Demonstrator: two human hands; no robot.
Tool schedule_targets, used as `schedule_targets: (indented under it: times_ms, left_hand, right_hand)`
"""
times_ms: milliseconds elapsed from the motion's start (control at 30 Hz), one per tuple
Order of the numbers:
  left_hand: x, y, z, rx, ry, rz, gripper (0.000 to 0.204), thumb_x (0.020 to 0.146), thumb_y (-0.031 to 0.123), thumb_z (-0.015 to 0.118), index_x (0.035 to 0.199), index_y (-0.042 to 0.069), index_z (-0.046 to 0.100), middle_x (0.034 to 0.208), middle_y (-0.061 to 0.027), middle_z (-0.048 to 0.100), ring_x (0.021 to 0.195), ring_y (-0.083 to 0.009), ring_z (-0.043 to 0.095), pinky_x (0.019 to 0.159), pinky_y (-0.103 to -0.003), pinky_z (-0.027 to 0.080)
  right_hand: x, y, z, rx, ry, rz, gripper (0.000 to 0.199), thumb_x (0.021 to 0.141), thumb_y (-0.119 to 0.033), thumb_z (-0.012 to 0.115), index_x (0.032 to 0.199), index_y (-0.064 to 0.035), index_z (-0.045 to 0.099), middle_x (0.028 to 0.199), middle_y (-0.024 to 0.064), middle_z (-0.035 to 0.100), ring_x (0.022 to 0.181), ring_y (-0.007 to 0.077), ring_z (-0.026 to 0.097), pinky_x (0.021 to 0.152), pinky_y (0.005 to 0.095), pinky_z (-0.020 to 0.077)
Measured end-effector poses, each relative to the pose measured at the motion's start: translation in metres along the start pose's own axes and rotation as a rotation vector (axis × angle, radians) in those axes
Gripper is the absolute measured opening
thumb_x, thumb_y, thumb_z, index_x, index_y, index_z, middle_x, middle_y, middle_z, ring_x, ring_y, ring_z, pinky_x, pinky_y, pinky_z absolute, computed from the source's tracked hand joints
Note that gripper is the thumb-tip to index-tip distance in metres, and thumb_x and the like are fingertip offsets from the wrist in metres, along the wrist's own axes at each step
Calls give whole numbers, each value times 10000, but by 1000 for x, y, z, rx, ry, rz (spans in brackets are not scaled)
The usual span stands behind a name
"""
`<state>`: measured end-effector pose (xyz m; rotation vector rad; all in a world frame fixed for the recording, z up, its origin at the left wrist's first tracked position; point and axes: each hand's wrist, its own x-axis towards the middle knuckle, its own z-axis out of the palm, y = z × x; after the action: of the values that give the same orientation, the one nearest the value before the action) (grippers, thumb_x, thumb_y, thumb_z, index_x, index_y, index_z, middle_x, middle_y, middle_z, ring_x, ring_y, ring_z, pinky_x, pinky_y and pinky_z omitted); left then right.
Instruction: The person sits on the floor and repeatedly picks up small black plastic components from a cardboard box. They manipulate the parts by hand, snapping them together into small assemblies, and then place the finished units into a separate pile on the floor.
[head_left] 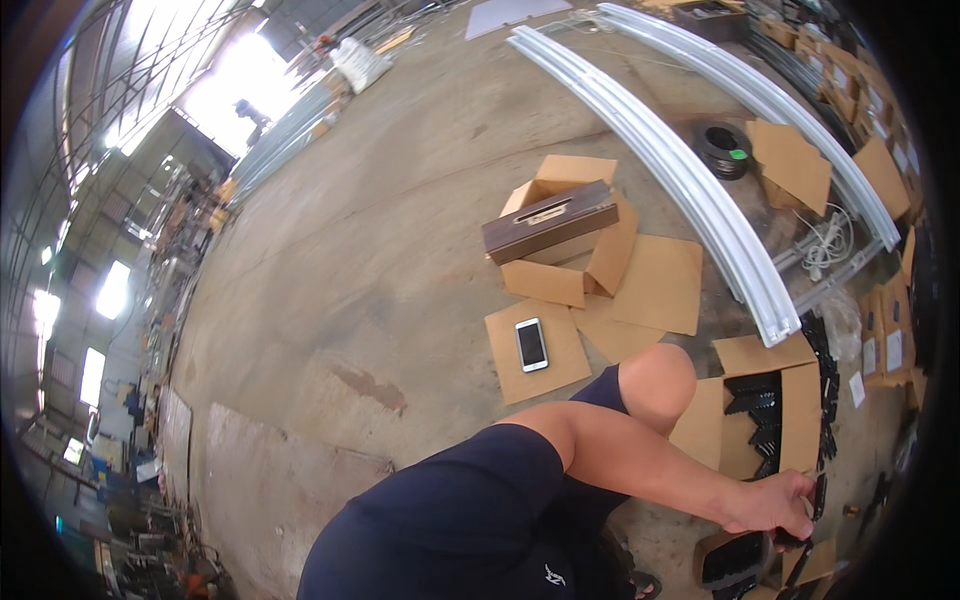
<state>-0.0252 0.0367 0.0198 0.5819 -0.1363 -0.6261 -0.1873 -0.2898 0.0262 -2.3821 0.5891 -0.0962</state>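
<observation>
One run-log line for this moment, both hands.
left hand: fingers curled at dark piece, hold unclear | right hand: not visible | nearby: open carton with black parts | phone: on cardboard

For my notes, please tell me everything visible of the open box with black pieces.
The cardboard box is plain brown, its visible flaps opened outward. Dark angular pieces lie inside. It stands on the floor, right of the bent knee. A hand is by its near edge; whether it touches is unclear.

Windows (pixel 114 290) glow on L wall (pixel 82 325), w/ glaring opening (pixel 238 85) beyond stained conc. flr (pixel 300 270).
</observation>
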Motion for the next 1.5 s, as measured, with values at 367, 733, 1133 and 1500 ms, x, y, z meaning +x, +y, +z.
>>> schedule_targets:
  times_ms: [367, 733, 1133, 1500]
  left_hand:
    - [-23, 27, -6, 79, 168, 80, 342, 852, -42, 725, 1161, -28, 578, 773, -108, 680, 601, -195, 686, 535, -337, 572]
    - [1, 11, -1, 73, 135, -37, 284, 880, 26, 731, 1123, -7, 587, 783, -77, 669, 621, -171, 664, 565, -314, 561]
    - [13, 3, 20, 20, 57, -96, 220, 932, 146, 732, 1065, 29, 601, 806, -34, 655, 668, -137, 644, 603, -285, 549]
    - [15, 10, 13, 178, -57, -170, 324, 1020, 373, 675, 1214, 117, 634, 1092, 20, 713, 986, -76, 649, 761, -275, 562]
  right_hand:
    - [74, 6, 203, 493, -232, 143, 330, 1070, -288, 570, 1261, -50, 697, 1034, 107, 752, 901, 234, 709, 841, 381, 592]
    - [75, 14, 241, 669, -313, 163, 314, 1067, -283, 562, 1254, -66, 691, 1065, 104, 743, 946, 246, 695, 870, 413, 577]
    - [58, 49, 201, 836, -125, 203, 297, 1064, -277, 555, 1246, -82, 685, 1100, 102, 734, 994, 260, 681, 901, 448, 561]
    - [-100, 155, -12, 1372, 436, 24, 282, 1061, -272, 547, 1239, -97, 679, 1131, 99, 725, 1039, 273, 668, 930, 480, 546]
